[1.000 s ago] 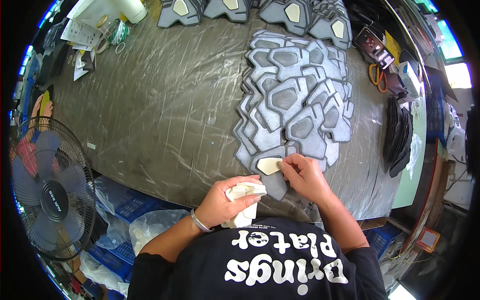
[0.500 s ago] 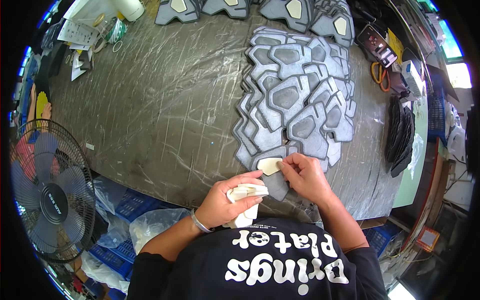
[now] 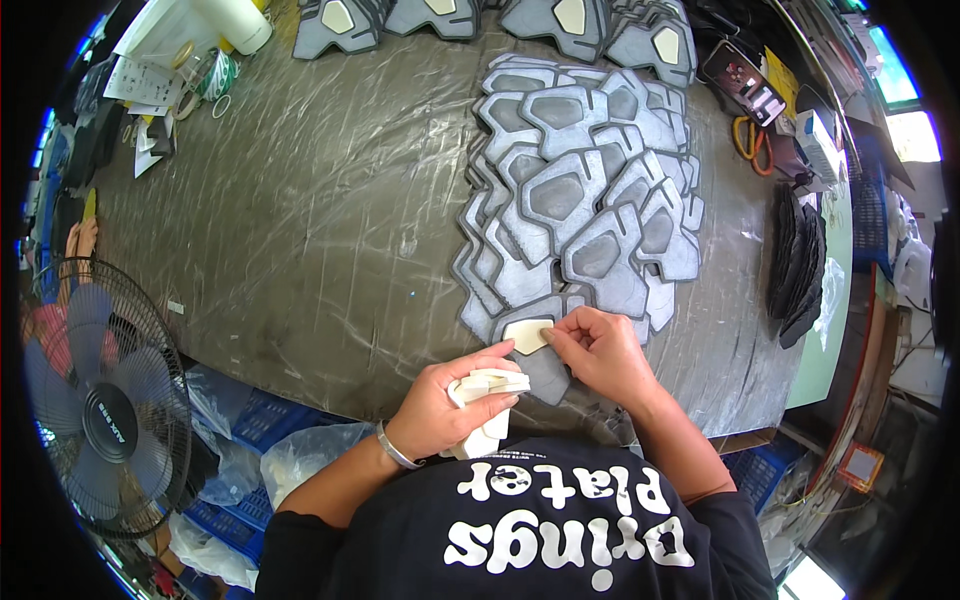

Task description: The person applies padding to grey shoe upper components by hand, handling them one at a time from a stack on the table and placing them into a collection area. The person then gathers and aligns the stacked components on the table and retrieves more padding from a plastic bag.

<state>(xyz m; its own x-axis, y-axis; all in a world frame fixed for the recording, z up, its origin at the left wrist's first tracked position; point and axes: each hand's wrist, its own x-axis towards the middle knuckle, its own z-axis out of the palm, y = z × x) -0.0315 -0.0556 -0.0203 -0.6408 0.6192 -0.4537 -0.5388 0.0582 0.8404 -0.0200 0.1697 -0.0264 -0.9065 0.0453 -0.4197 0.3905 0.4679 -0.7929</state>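
Note:
My left hand is closed around a small stack of cream foam pads, its forefinger reaching out to the left edge of a single cream pad. That single pad lies over the middle of a grey moulded panel at the near end of the pile. Thumb and forefinger of my right hand pinch or press the pad's right corner. Beyond my hands spreads an overlapping pile of grey panels with bare, five-sided recesses. Whether the pad sits fully flat in its recess I cannot tell.
Grey panels with cream pads line the far edge. At right are a phone, orange-handled scissors and a black stack. A fan stands left, near another person's hand. A white bottle is far left.
The whole view has shifted slightly, moving the table's contents leftward. Both my hands keep nearly the same hold, with the pad on the same panel. The other person's hand at left has moved lower.

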